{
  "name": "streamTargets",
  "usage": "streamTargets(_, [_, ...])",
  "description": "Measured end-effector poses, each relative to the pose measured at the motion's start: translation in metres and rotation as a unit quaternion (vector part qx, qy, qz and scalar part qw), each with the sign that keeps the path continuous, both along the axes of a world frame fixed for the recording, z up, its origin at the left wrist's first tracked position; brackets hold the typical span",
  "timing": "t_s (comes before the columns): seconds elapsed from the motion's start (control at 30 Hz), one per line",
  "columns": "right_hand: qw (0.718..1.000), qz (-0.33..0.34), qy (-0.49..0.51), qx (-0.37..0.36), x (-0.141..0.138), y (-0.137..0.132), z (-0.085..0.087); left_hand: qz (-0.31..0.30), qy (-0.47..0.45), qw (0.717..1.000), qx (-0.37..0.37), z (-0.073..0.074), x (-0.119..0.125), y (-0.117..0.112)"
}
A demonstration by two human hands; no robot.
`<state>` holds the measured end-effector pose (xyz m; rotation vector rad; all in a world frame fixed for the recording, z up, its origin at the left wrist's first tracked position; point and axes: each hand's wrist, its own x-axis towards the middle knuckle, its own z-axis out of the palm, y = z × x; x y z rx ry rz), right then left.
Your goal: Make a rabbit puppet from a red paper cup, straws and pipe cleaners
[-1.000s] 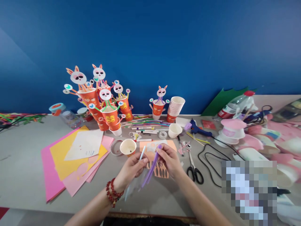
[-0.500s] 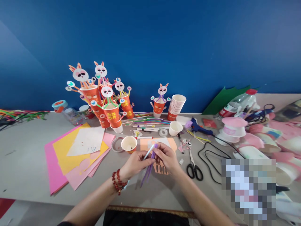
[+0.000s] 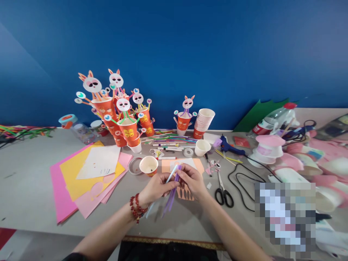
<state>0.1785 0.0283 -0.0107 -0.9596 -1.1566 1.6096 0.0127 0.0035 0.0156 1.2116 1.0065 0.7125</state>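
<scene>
In front of me, both hands are pinched together over the table. My left hand [image 3: 157, 187] grips a light blue pipe cleaner [image 3: 171, 173], which slants up between the fingers and comes out below the palm. My right hand [image 3: 192, 182] pinches several purple pipe cleaners [image 3: 170, 200] near their top ends, and their lower ends hang down. My left thumb reaches across to the purple ones. Under the hands lies an orange paper sheet [image 3: 199, 165] with cut-out shapes, partly hidden. A paper cup [image 3: 149, 166] stands just beyond my left hand.
Red cups with rabbit faces [image 3: 128, 130] stand at the back left, coloured paper [image 3: 63, 195] before them. Scissors [image 3: 224, 194], a glue gun [image 3: 231, 148] with its black cable, and a cup stack [image 3: 204, 121] are to the right. Pink-and-white cups [image 3: 269, 148] crowd the far right.
Both hands keep their hold and stay nearly in place. The light blue pipe cleaner's lower end now shows more plainly below my left hand. The view has shifted slightly.
</scene>
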Motion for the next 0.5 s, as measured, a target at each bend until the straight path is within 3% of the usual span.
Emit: streamTargets(0.5, [1.000,-0.011,0.010,0.018,0.0022,0.0007,-0.0023,0.021,-0.001,1.000,0.009,-0.0006,0.0081,0.0020])
